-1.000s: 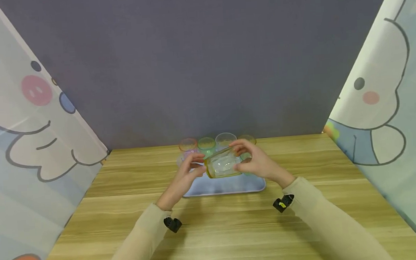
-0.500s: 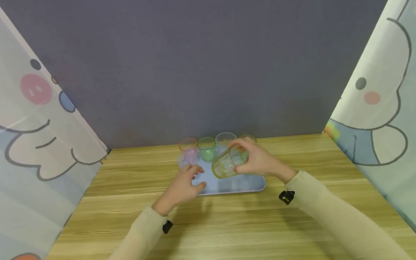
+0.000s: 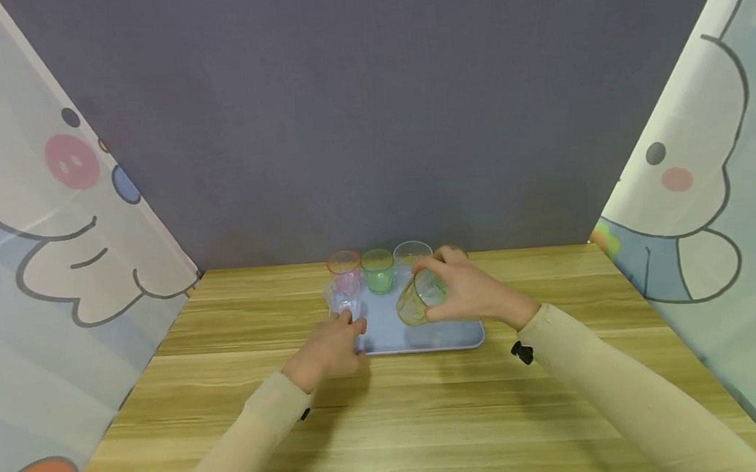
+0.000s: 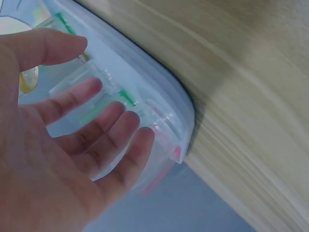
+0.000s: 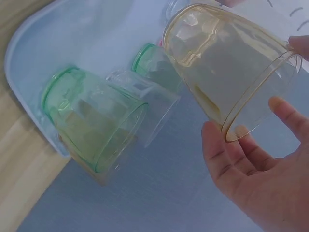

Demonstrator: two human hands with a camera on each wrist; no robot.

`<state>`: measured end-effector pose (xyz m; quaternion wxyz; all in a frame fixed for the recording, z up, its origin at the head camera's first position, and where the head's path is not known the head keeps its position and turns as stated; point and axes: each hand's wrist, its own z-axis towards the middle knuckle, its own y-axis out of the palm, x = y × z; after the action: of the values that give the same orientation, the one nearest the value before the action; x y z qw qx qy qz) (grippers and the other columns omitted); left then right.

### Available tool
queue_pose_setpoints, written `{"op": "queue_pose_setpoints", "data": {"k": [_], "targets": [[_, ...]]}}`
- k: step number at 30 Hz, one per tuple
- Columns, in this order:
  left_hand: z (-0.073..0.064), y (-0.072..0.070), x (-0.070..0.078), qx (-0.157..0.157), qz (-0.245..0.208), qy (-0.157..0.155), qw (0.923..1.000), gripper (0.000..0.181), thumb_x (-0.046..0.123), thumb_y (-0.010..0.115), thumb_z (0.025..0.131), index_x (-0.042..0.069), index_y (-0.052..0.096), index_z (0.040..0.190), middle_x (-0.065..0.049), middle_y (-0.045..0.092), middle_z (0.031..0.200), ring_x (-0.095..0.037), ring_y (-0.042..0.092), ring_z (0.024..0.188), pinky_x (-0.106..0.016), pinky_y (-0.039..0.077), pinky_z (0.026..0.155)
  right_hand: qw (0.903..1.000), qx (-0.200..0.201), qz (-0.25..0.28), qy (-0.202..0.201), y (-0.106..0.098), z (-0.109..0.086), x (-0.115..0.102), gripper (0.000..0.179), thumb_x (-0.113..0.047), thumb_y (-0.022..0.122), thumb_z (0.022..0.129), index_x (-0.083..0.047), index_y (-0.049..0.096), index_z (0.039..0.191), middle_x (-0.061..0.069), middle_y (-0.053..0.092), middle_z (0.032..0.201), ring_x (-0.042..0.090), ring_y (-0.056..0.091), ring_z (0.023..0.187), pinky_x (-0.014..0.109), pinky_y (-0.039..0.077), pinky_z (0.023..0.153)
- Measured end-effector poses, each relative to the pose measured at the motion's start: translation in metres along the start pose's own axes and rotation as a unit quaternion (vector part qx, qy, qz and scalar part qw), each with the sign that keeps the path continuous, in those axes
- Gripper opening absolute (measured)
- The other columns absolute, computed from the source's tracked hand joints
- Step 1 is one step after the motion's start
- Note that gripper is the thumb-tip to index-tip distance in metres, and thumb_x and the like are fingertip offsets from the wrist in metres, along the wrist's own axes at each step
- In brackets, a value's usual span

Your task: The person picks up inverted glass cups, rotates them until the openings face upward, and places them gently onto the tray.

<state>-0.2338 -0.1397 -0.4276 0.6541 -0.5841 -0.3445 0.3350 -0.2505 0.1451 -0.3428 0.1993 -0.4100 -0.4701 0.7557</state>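
Note:
My right hand (image 3: 466, 290) grips a tilted amber cup (image 5: 222, 63) by its rim end, above the pale blue tray (image 3: 385, 332). Just past the amber rim shows a second, clear rim. My left hand (image 3: 332, 347) is over the tray's front left part, fingers loosely spread and holding nothing in the left wrist view. Its fingertips are right by a clear cup (image 3: 346, 305). Along the tray's back stand a pink cup (image 3: 345, 273), a green cup (image 3: 378, 272) and a clear cup (image 3: 412, 251). Another green cup (image 5: 94, 118) stands at the right, largely hidden by my right hand in the head view.
The tray lies on a wooden table (image 3: 391, 425), near its far edge. A dark grey partition (image 3: 370, 119) rises behind it. Printed cartoon curtains (image 3: 36, 238) flank the table on both sides.
My left hand has let go of the amber cup and moved left and down toward the clear cup. My right hand keeps the amber cup, which has tilted and shifted slightly right.

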Motion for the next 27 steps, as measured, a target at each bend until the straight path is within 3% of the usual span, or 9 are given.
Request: {"op": "queue_pose_setpoints", "data": {"k": [6,15,22,27], "targets": [[0.0,0.005,-0.003,-0.018,-0.003,0.003,0.9998,0.025,0.018,0.079,0.082,0.01,0.06,0.095,-0.005,0.049,0.086,-0.027,0.05,0.078,-0.041,0.046,0.068,0.9995,-0.017,-0.027,0.008,-0.001,0.002,-0.005,0.071,-0.031,0.074,0.068,-0.024,0.059,0.136,0.012,0.048,0.125,0.029,0.041,0.114,0.047,0.046,0.084],[-0.001,0.009,-0.004,-0.047,-0.027,0.006,0.9985,0.021,0.001,0.074,0.082,0.013,0.059,0.092,0.0,0.049,0.085,-0.022,0.052,0.079,-0.037,0.047,0.065,0.9985,-0.028,-0.044,0.017,-0.001,0.006,-0.004,0.07,-0.032,0.074,0.071,-0.025,0.057,0.138,0.009,0.047,0.121,0.027,0.039,0.107,0.041,0.044,0.077],[-0.002,0.019,-0.007,-0.002,-0.006,0.05,0.9987,0.024,0.0,0.074,0.08,0.013,0.054,0.081,-0.001,0.051,0.077,-0.023,0.058,0.072,-0.038,0.048,0.057,0.9977,-0.027,-0.057,0.027,0.0,0.011,-0.004,0.068,-0.034,0.073,0.073,-0.024,0.058,0.138,0.01,0.047,0.122,0.028,0.04,0.108,0.042,0.044,0.078],[-0.005,0.02,-0.004,-0.006,0.029,0.056,0.998,0.02,0.004,0.076,0.083,0.013,0.059,0.09,-0.002,0.054,0.081,-0.025,0.061,0.077,-0.039,0.05,0.057,0.9969,-0.026,-0.062,0.039,0.001,0.012,-0.005,0.068,-0.035,0.073,0.072,-0.025,0.058,0.138,0.011,0.048,0.122,0.028,0.04,0.107,0.041,0.046,0.077]]}}
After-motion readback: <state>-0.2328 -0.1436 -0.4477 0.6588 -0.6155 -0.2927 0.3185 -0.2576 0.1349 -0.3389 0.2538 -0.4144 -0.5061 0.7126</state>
